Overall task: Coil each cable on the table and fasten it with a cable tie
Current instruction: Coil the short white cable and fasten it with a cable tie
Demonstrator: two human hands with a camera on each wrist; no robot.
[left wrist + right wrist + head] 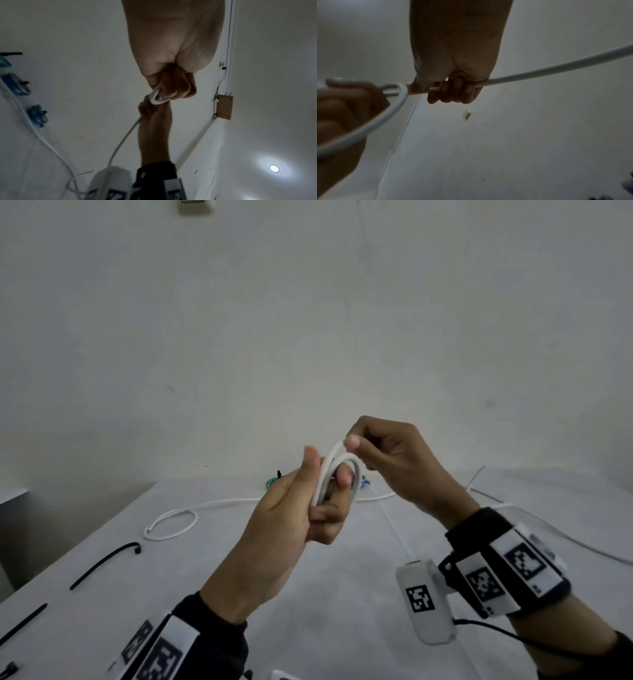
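Wrist bands low in the head view; above them my left hand [301,501] grips the white cable [337,465] coil, loops clamped between thumb and fingers. My right hand [387,453] pinches the free run, feeding another loop. Best to match loop size and keep tension. Black cable ties [102,565] wait on the table [342,594].

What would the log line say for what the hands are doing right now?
step: coiling | left hand: holds loops of white cable | right hand: grips same cable, feeding it | black cable ties: on table, unused
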